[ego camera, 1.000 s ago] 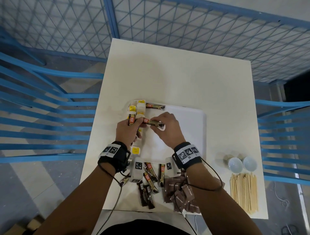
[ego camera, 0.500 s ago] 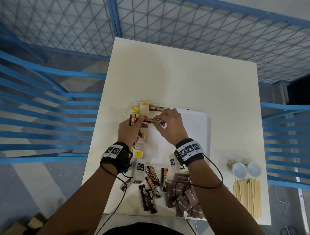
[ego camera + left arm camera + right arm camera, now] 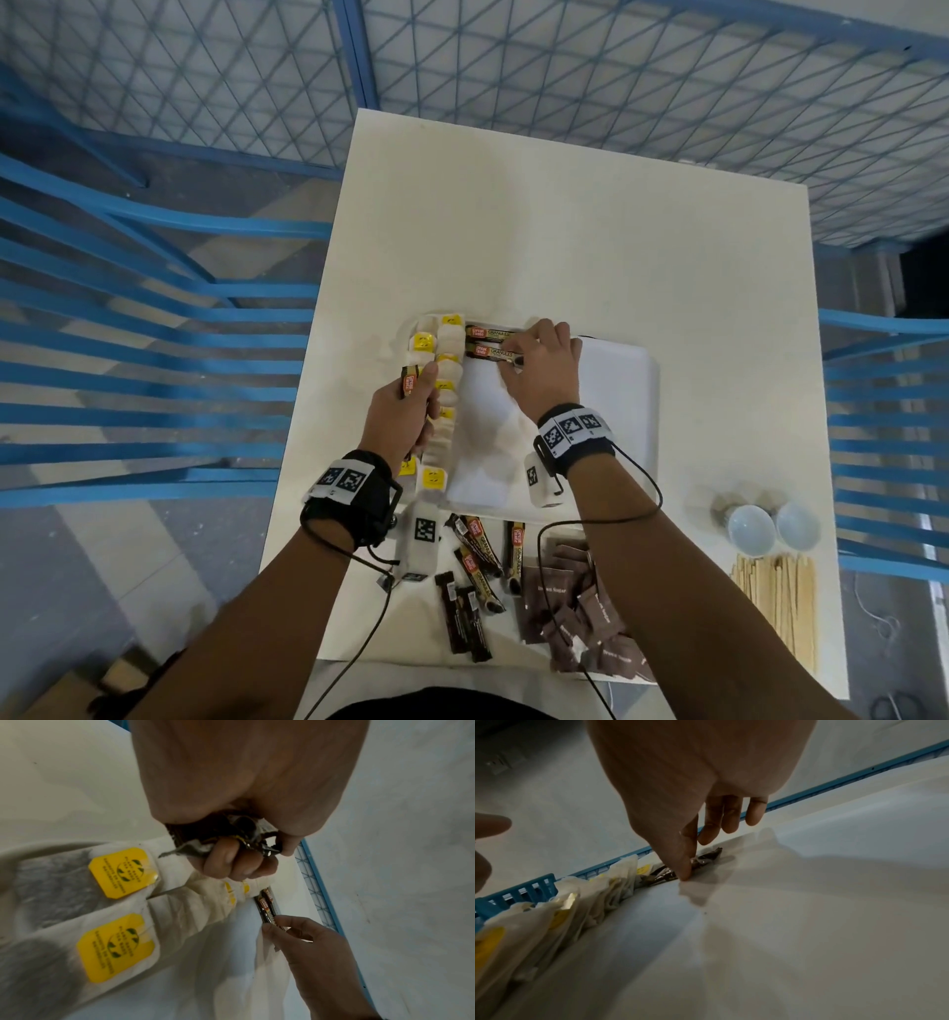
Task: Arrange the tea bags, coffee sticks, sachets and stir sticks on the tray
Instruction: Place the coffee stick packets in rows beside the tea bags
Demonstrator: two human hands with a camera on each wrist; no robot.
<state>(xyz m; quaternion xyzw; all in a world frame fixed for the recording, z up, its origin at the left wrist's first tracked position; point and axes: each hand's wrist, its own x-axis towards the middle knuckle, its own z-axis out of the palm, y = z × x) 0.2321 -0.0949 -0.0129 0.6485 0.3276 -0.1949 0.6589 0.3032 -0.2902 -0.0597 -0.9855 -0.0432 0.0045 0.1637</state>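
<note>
From the head view a second coffee stick (image 3: 490,354) was pinched flat beside the first at the tray's (image 3: 616,411) far edge by the right hand (image 3: 544,370), while the left wrist view showed spare sticks (image 3: 231,839) clutched ready in the left hand (image 3: 239,811), and the right wrist view showed a fingertip (image 3: 685,876) pressed there.

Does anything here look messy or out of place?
Yes. Near the table's front edge, off the tray, coffee sticks and brown sachets lie scattered at odd angles, some overlapping, unlike the neat tea bags.

Reads "GRANULES" on both coffee sticks (image 3: 490,343) lying at the tray's (image 3: 637,411) far edge. Faintly reads "Sugar" on brown sachets (image 3: 580,616) near that tray.
</note>
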